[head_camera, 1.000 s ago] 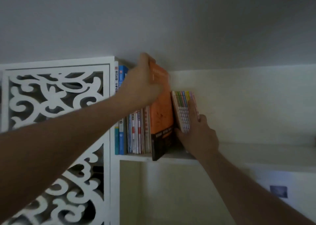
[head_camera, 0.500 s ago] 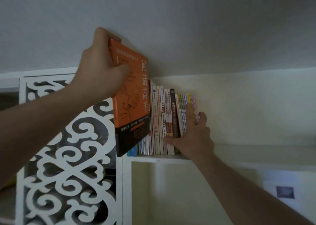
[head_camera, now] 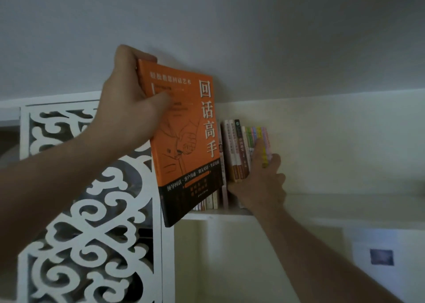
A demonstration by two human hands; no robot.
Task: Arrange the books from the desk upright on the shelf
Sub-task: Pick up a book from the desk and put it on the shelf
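Observation:
My left hand [head_camera: 128, 102] grips the top corner of an orange book [head_camera: 190, 146] with a black band at its foot, holding it in the air in front of the shelf, cover toward me. A row of upright books [head_camera: 236, 153] stands on the white shelf [head_camera: 333, 208], partly hidden behind the orange book. My right hand [head_camera: 259, 180] holds the right end of that row, thumb on the spines and fingers wrapped round the outermost colourful books [head_camera: 255, 137].
A white carved fretwork panel [head_camera: 92, 233] fills the left side beside the shelf. The ceiling is close above the books. To the right of the row the shelf board runs on. A small dark picture [head_camera: 381, 256] hangs on the wall below.
The orange book has been pulled out of the row and carried left and toward me. My right hand has stayed on the right end of the row.

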